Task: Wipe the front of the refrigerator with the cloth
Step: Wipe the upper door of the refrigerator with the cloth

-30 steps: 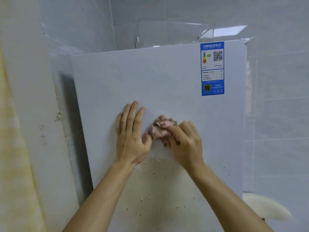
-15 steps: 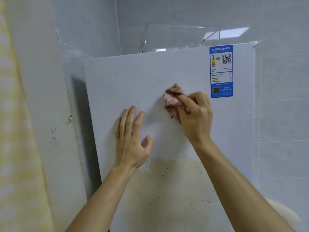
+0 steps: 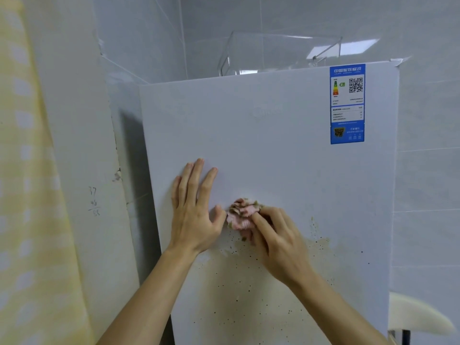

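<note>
The white refrigerator front (image 3: 268, 145) fills the middle of the view. Its lower half carries a yellowish stain with dark specks (image 3: 251, 290). My left hand (image 3: 193, 212) lies flat on the door with fingers spread upward, holding nothing. A bunched pink cloth with greenish-brown patches (image 3: 241, 214) is pressed against the door by my right hand (image 3: 278, 240), right at the upper edge of the stain. The cloth nearly touches my left thumb.
A blue energy label (image 3: 347, 104) is stuck at the door's top right. A clear plastic box (image 3: 278, 54) stands on top of the refrigerator. A cream wall (image 3: 82, 170) and yellow checked fabric (image 3: 27, 195) close in on the left; a white rounded object (image 3: 418, 317) sits low right.
My right hand carried the cloth up toward the label, then back down and left to the stain's upper edge beside my left thumb. My left hand stayed flat on the door.
</note>
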The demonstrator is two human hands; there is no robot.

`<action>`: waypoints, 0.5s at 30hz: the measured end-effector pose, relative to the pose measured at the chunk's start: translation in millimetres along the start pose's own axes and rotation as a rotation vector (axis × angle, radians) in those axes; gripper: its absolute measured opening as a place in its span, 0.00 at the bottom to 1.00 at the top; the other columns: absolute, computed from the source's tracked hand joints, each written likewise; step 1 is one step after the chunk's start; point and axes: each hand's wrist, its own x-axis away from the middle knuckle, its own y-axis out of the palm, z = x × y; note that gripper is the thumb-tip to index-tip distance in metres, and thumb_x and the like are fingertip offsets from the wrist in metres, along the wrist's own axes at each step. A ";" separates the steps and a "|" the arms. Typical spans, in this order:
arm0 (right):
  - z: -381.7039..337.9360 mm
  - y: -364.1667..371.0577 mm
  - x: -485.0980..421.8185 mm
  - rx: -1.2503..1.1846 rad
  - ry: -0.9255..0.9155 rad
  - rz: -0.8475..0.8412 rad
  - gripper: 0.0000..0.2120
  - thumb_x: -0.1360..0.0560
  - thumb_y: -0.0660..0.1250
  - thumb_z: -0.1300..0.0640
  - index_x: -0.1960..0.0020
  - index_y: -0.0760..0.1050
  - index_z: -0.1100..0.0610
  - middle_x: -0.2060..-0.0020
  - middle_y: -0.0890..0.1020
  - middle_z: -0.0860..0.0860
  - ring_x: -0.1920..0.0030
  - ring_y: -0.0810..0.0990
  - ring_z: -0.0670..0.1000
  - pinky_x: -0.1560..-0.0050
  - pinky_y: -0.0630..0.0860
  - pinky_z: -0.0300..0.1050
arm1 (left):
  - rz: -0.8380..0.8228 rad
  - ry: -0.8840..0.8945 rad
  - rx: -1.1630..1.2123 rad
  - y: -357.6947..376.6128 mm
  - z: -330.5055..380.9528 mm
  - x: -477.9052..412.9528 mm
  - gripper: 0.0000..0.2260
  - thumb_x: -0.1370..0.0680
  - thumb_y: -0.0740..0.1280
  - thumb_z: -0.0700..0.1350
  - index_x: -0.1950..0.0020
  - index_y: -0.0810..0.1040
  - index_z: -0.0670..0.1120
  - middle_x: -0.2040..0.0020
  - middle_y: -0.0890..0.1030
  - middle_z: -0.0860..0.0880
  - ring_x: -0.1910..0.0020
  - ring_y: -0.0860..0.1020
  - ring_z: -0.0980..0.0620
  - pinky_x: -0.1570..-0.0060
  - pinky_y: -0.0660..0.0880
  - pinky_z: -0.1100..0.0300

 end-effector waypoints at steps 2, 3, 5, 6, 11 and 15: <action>2.7 -5.3 -21.2 0.015 -0.013 0.060 0.19 0.13 0.57 0.55 0.44 0.84 0.64 0.52 0.82 0.57 0.58 0.80 0.58 0.64 0.78 0.52 | 0.002 0.000 0.004 -1.1 -3.1 1.1 0.36 0.25 0.64 0.47 0.16 0.61 0.47 0.13 0.54 0.45 0.14 0.48 0.45 0.16 0.45 0.44; 4.3 -7.1 -35.3 0.028 0.001 0.104 0.18 0.13 0.58 0.57 0.45 0.84 0.65 0.53 0.82 0.57 0.59 0.80 0.59 0.65 0.79 0.52 | -0.002 0.001 0.005 -2.1 -5.4 1.8 0.36 0.25 0.64 0.47 0.16 0.61 0.47 0.13 0.54 0.45 0.14 0.48 0.45 0.16 0.46 0.43; 5.5 -7.0 -64.1 0.053 0.059 0.197 0.10 0.16 0.65 0.63 0.43 0.84 0.65 0.53 0.83 0.58 0.57 0.81 0.61 0.62 0.79 0.52 | 0.002 -0.004 0.006 -4.7 -11.2 3.3 0.36 0.25 0.64 0.48 0.16 0.62 0.47 0.14 0.54 0.45 0.14 0.48 0.45 0.16 0.46 0.43; 4.8 -6.2 -77.9 0.049 0.099 0.235 0.09 0.18 0.68 0.65 0.41 0.84 0.65 0.52 0.83 0.58 0.55 0.81 0.61 0.60 0.79 0.52 | 0.010 -0.008 0.004 -6.3 -13.9 3.5 0.36 0.25 0.64 0.47 0.16 0.62 0.47 0.14 0.55 0.45 0.14 0.49 0.45 0.16 0.47 0.42; -16.3 18.4 -96.1 0.030 0.176 0.294 0.09 0.19 0.68 0.65 0.41 0.84 0.63 0.54 0.79 0.58 0.54 0.77 0.59 0.61 0.74 0.46 | 0.010 -0.029 -0.022 -17.2 -28.4 5.8 0.37 0.27 0.63 0.39 0.16 0.63 0.47 0.14 0.55 0.44 0.14 0.49 0.44 0.16 0.46 0.41; -29.8 36.7 -40.9 0.067 0.105 0.184 0.07 0.25 0.74 0.70 0.48 0.84 0.65 0.58 0.78 0.58 0.57 0.74 0.57 0.69 0.75 0.51 | -0.016 -0.043 -0.019 -20.9 -34.8 13.1 0.38 0.27 0.62 0.38 0.15 0.61 0.47 0.13 0.54 0.46 0.14 0.48 0.45 0.16 0.46 0.42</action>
